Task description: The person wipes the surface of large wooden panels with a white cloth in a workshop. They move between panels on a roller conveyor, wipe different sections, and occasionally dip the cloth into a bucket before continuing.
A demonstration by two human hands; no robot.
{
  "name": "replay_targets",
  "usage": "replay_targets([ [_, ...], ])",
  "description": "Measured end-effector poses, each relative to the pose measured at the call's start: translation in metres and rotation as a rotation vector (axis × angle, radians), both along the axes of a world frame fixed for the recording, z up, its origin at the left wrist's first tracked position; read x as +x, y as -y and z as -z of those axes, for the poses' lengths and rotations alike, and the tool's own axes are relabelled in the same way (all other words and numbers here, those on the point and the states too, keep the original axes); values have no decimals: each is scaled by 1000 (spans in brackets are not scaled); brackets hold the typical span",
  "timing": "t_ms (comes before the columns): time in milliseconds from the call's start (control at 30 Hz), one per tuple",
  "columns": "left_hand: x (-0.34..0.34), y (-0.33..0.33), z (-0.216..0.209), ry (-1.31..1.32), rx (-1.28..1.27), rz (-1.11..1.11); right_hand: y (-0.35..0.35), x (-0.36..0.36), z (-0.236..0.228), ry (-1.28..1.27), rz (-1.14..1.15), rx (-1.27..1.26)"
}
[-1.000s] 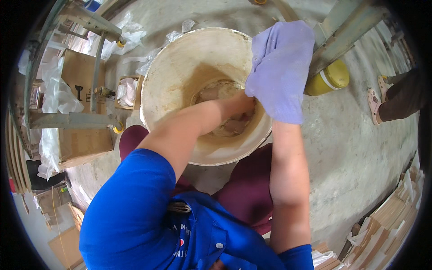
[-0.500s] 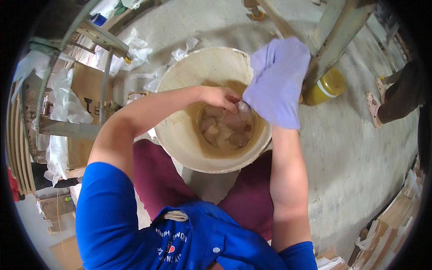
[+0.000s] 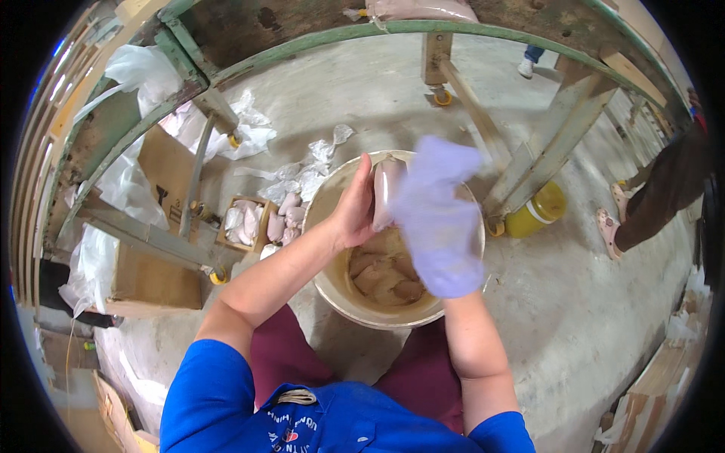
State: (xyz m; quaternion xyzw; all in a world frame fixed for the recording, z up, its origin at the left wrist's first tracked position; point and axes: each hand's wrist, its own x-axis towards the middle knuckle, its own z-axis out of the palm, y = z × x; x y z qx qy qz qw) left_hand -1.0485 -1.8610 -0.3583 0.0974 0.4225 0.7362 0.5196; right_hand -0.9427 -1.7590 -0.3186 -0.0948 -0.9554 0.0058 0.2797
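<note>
Packet (image 3: 385, 190) of pinkish-grey stuff stands on end above the mouth of a wide pale bucket (image 3: 331, 263), propped against the palm of the bare left hand (image 3: 353, 208). That hand is clamped on the packet, its thumb pointing up; the other fingers are mostly hidden. Right hand (image 3: 440, 219) wears a loose lavender covering, blurred and flared wide, and it overlaps the packet's right side — whether the fingers inside are apart or together, I cannot tell. Down in the bucket, brownish lumps (image 3: 385, 279) lie close together. The bucket stands on the floor, with dark red trousers (image 3: 287, 351) to either side of its near edge.

Just left of the bucket, more pinkish packets (image 3: 277, 225) lie beside a small open box (image 3: 263, 226) filled with paler ones. Crumpled clear plastic (image 3: 311, 172) lies behind them. A green-edged counter (image 3: 461, 29) curves across the far side, carrying a large pink bag (image 3: 423, 9). To the right, a yellow container (image 3: 536, 210) stands near the counter's leg — and further off, another person's dark trousers (image 3: 664, 185) and pale clogs (image 3: 608, 232) show.
</note>
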Motion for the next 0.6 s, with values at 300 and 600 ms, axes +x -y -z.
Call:
replay_targets([
  [300, 51, -13, -7, -378, 17, -94, -10, 23, -26, -123, -122, -251],
  [600, 32, -25, -21, -292, 306, -252, -18, 8, 1, -279, -337, -1611],
])
